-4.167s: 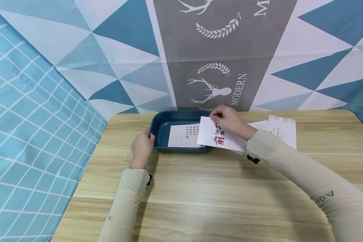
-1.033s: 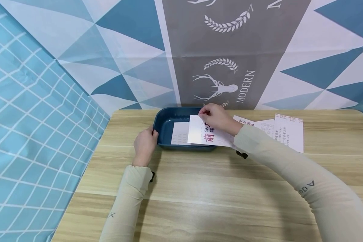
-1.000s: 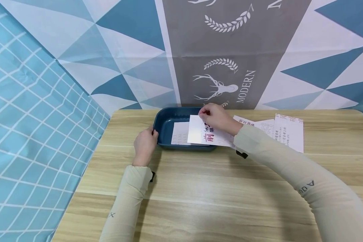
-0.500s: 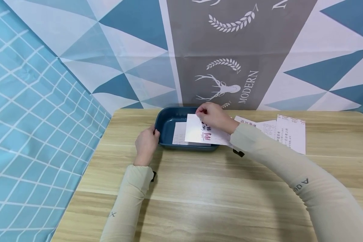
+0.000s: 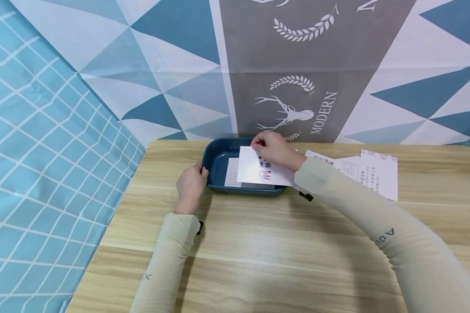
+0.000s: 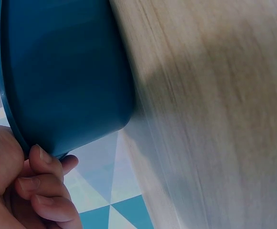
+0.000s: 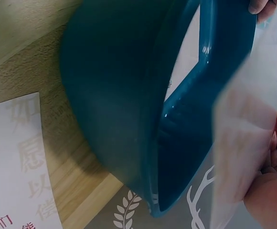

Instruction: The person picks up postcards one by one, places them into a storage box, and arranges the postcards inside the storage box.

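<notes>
A dark blue rectangular tray (image 5: 215,174) stands at the back of the table. My left hand (image 5: 191,184) grips its left rim; in the left wrist view, curled fingers (image 6: 52,183) and thumb pinch that rim. Over the tray's right part, my right hand (image 5: 276,151) pinches a white card (image 5: 250,167) printed with dark and red characters, by its far edge. Beneath it, another white card (image 5: 231,174) lies inside the tray, partly covered. In the right wrist view the held card (image 7: 243,119) hangs above the tray's opening, apart from the rim.
Several printed cards (image 5: 380,174) overlap on the table to the right of the tray, partly behind my right sleeve. A patterned cloth backdrop (image 5: 282,56) rises directly behind the table, and a blue grid cloth (image 5: 43,174) hangs along the left.
My right hand has carried the card with red characters leftward, further over the tray. The left hand keeps its grip on the rim. The whole view has shifted slightly.
</notes>
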`<state>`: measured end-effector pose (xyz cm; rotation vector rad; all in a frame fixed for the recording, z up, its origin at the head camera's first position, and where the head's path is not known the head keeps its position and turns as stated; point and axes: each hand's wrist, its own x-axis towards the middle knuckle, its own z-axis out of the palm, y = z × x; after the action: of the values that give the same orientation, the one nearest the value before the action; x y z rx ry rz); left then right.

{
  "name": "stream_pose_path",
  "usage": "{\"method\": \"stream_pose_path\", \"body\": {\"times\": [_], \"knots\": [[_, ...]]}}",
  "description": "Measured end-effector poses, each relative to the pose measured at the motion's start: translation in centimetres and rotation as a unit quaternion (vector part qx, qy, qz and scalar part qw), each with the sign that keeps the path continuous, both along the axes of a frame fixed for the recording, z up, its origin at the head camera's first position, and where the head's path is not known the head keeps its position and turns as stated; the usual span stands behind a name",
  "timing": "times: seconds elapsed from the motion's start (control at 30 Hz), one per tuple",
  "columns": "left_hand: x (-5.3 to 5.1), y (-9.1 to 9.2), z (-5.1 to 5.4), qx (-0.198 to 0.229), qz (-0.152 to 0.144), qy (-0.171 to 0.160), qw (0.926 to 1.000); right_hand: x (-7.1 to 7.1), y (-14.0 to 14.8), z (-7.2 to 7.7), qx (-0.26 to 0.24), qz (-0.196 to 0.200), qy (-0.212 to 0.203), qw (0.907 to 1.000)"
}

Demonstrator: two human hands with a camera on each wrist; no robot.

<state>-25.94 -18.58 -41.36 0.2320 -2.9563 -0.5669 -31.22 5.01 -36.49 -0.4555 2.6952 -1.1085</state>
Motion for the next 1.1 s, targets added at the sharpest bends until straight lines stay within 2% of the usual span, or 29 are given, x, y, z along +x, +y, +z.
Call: {"method": "stream_pose_path", "body": {"times": [0.6,0.9,1.1], "knots": [[0.0,0.0,-0.2,0.001,-0.012,0.011,0.9999,-0.7,-2.0,-0.4,0.003,0.016,0.005,0.9999],[0.0,0.0,-0.1,0.0,-0.01,0.004,0.9999,-1.2,-3.1,-0.5,-0.006,0.026,0.015,0.9995],[0.0,0.0,0.0,0.001,-0.009,0.004,0.9999,-1.4,-3.7,-1.0,-0.006,0.027,0.008,0.9996]]}}
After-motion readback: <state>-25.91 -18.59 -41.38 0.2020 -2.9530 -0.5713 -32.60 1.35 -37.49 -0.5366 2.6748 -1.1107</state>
